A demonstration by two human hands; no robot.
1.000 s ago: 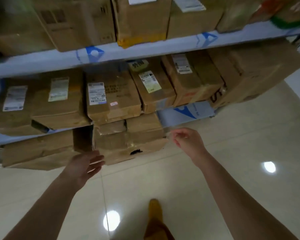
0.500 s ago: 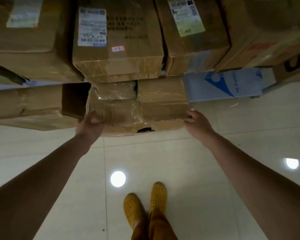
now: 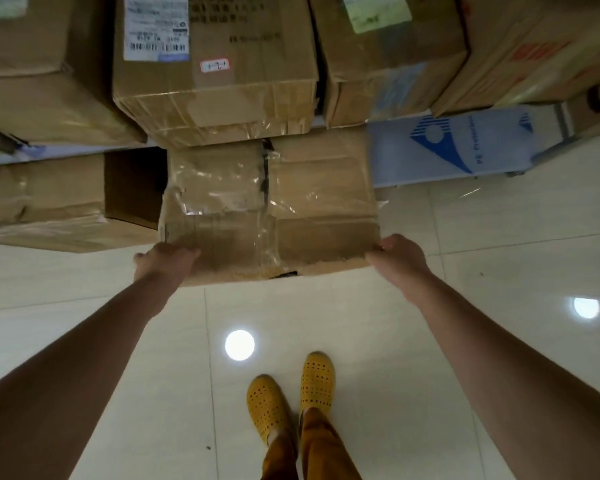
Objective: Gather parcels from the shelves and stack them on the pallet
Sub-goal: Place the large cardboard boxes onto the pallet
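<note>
Risk: the taped parcel [image 3: 271, 216] is split along its near edge and sits tucked under the labelled box [image 3: 215, 81] above, so I judge a hard pull could tear the flap or drag that box off the shelf. My left hand [image 3: 165, 259] grips its near-left corner, my right hand [image 3: 397, 256] its near-right corner, fingers curled round the edges. The parcel juts toward me off the low shelf.

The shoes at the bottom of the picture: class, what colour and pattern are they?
Mustard yellow shoes, dotted with small holes; head view.
</note>
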